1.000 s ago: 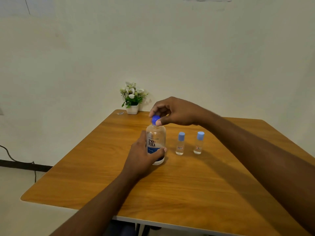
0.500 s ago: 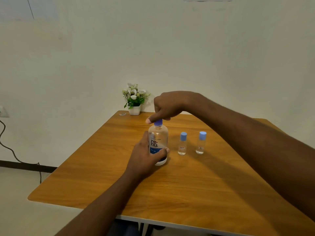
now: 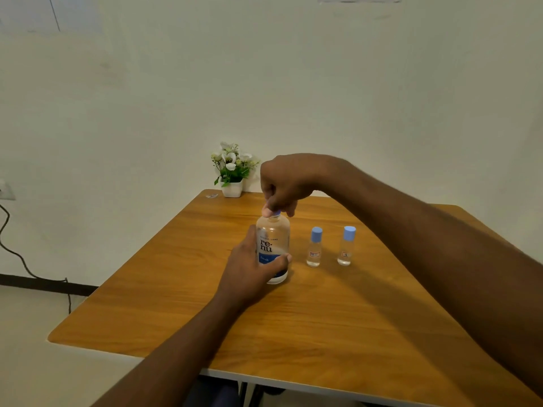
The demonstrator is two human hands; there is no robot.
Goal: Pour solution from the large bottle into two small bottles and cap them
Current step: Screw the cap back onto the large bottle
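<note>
Both grips are busy: our left hand [image 3: 249, 268] hugs the large bottle [image 3: 273, 248] so it stays put on the counter [image 3: 323, 318], while our right hand [image 3: 286, 183] pinches its blue cap [image 3: 276, 213] to open it. Two small bottles [image 3: 314, 248] wait, capped, at three o'clock.

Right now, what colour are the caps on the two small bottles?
Light blue, on both small bottles; the head view shows them clearly.

plain off-white wall [image 3: 323, 83] filling the back, wooden table [image 3: 338, 318] sitting against it, potted flowers [image 3: 232, 171] standing at far edge, black cable [image 3: 17, 257] trailing down left
</note>
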